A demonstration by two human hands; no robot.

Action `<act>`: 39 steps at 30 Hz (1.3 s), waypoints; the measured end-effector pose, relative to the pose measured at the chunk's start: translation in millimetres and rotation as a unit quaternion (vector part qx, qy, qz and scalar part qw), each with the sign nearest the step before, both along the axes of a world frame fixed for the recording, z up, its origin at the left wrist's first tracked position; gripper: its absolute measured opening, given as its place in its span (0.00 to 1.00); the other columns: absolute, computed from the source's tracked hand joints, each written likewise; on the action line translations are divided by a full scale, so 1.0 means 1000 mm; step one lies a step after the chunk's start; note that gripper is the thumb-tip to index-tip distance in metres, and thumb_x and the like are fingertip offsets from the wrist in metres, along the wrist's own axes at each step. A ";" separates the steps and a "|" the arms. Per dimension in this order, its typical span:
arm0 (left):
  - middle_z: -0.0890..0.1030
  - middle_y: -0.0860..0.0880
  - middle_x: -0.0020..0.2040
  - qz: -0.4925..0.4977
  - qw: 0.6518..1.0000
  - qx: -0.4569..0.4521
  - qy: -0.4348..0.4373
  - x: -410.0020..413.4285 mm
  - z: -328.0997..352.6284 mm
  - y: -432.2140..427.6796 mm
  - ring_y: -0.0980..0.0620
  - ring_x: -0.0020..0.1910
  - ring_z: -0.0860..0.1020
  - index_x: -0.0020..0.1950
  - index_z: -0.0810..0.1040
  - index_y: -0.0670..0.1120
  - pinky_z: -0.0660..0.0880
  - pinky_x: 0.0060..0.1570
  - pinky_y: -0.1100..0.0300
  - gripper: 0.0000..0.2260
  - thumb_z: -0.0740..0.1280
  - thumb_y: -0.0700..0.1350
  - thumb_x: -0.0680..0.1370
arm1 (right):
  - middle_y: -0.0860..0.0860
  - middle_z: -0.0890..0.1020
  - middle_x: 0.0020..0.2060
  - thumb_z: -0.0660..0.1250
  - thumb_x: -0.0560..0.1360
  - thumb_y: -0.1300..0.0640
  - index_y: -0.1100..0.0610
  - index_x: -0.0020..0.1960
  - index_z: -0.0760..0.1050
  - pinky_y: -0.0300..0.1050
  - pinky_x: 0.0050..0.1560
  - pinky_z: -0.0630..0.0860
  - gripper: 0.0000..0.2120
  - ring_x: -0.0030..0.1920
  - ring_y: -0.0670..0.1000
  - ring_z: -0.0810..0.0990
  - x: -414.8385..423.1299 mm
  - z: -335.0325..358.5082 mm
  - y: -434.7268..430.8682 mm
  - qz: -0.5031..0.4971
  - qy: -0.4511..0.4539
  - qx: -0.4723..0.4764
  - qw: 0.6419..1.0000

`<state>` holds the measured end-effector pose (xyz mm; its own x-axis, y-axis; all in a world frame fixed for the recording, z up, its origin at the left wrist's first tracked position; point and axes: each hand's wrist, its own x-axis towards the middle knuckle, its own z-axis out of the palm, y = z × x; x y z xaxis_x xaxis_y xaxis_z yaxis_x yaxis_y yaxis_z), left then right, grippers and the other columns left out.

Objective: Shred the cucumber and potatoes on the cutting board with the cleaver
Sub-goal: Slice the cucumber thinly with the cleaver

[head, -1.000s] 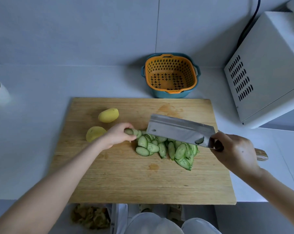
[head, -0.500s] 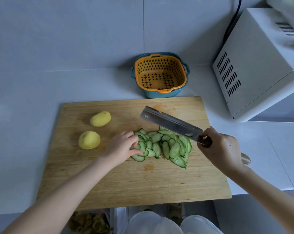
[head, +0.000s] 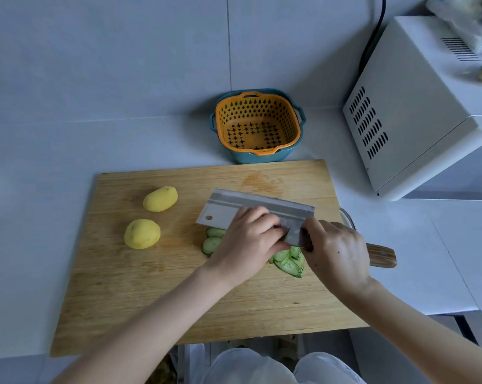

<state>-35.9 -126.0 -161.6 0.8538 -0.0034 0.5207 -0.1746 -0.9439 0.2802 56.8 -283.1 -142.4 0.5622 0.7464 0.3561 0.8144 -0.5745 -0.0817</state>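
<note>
Cucumber slices point(head: 212, 244) are held down by the curled left hand point(head: 248, 242); right hand point(head: 336, 252) grips the cleaver point(head: 234, 207).

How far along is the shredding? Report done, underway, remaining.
Done: cucumber cut into green oval slices. Underway: left hand holds them down, right hand grips the steel cleaver over them. Left: shredding those slices; whole yellow potatoes on the wooden cutting board are uncut.

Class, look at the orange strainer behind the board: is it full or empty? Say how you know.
Empty. The strainer shows its bare perforated floor and walls, with nothing inside.
</note>
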 end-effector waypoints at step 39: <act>0.64 0.47 0.73 -0.061 0.885 0.139 0.440 0.072 -0.058 0.023 0.46 0.72 0.59 0.74 0.64 0.53 0.54 0.72 0.46 0.39 0.51 0.75 0.70 | 0.53 0.77 0.29 0.66 0.72 0.53 0.55 0.39 0.72 0.42 0.28 0.65 0.07 0.27 0.52 0.70 0.004 -0.037 -0.059 -0.356 0.437 0.057 0.824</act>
<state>36.2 -102.8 -219.3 0.9131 -0.1461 -0.3806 -0.1086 -0.9870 0.1185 60.9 -342.1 -179.3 0.9217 0.1066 -0.3731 -0.1246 -0.8293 -0.5448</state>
